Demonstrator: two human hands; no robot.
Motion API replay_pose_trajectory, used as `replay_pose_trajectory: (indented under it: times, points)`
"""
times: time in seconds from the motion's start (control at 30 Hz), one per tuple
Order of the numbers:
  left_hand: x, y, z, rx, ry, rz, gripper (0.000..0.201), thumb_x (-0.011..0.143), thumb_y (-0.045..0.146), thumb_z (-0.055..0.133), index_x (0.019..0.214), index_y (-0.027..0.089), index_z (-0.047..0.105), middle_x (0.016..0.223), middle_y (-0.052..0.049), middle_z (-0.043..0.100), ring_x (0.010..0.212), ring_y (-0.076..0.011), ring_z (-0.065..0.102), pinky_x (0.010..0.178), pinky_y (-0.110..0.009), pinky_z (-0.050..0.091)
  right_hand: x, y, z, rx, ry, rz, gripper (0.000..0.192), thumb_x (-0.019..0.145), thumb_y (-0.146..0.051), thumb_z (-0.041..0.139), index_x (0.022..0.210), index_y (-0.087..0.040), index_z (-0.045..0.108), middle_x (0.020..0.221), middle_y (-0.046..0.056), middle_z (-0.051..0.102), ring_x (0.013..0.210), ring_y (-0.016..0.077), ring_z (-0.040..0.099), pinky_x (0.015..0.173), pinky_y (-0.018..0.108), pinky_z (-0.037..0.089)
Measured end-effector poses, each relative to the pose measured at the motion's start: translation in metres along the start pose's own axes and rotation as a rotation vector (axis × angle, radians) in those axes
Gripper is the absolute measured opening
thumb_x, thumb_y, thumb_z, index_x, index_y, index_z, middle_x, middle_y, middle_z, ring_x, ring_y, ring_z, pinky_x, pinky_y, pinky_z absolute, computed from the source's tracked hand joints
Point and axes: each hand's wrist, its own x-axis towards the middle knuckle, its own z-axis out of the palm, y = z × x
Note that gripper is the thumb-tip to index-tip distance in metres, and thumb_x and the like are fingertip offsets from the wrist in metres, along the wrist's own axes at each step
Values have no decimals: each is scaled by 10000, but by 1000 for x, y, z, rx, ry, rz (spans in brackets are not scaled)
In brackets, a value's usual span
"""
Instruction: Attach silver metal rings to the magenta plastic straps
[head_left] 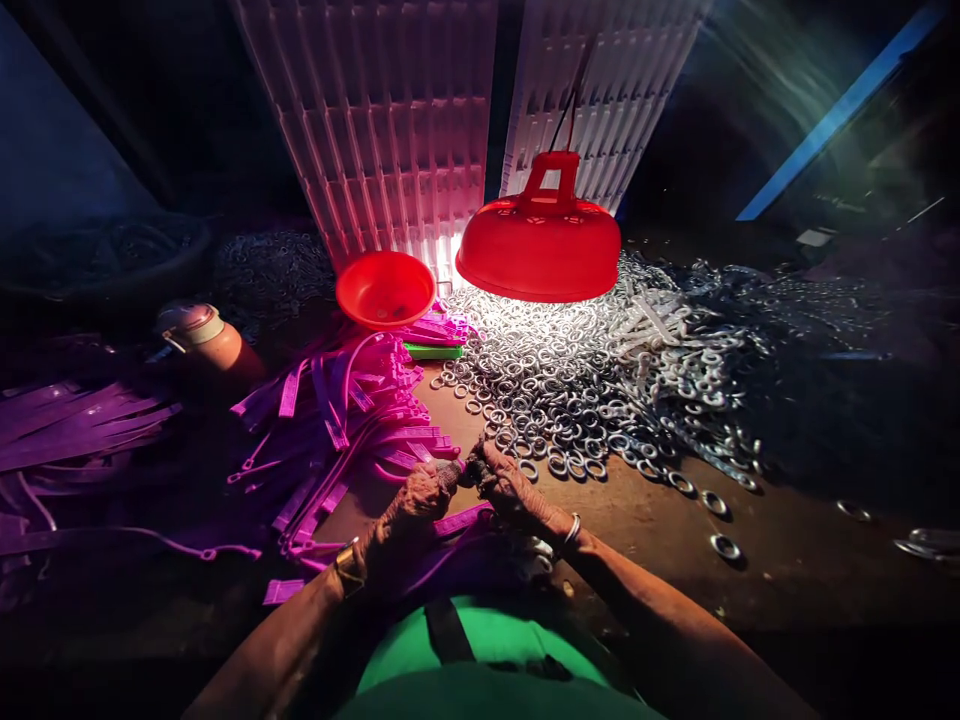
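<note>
My left hand [420,500] and my right hand [510,487] meet at the near middle of the brown table [645,530], fingertips pinched together on a small dark piece between them. A purple plastic strap [461,522] runs under my left hand; whether it is gripped I cannot tell. A pile of purple straps [352,420] lies just left of my hands. A large heap of silver metal rings [577,390] spreads ahead and to the right, its nearest rings a little beyond my right fingers.
A red hanging lamp [540,240] lights the rings. A red bowl [385,288] sits behind the straps, a bottle [206,340] lies at the left, more purple strips [67,420] at far left. White slatted crates [390,120] stand at the back. Loose rings [724,545] dot the right.
</note>
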Motion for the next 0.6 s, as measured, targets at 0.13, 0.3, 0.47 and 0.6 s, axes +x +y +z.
replay_pose_trajectory:
  times: [0.13,0.3,0.47,0.6]
  points:
    - [12,-4,4,-46,32,-70,286,642,433,715,601,156,660,567,-67,539,506,-135,417,523,-288,284,3,-5,-6,-14,-51,94,17,708,-182,403,711,-198,406,661,-19,428,605,114,353,557,229,326]
    - [9,-11,2,-105,40,-131,230,590,390,751,611,181,655,533,-41,524,507,-134,413,505,-269,273,3,-11,-12,-16,-111,157,75,658,-163,406,720,-184,441,693,-13,459,639,114,383,580,227,324]
    - [1,-10,2,-10,21,-128,417,586,565,751,641,161,666,513,-23,523,451,-86,338,472,-247,221,2,-16,-16,0,-177,239,27,667,-181,405,685,-187,425,646,-26,433,601,106,369,542,227,285]
    - [-9,-3,6,31,-65,-112,446,621,588,732,686,151,675,521,-4,507,460,-80,347,473,-242,223,-3,-14,-16,-38,-152,253,17,677,-184,410,670,-187,425,614,-35,420,569,98,341,522,228,257]
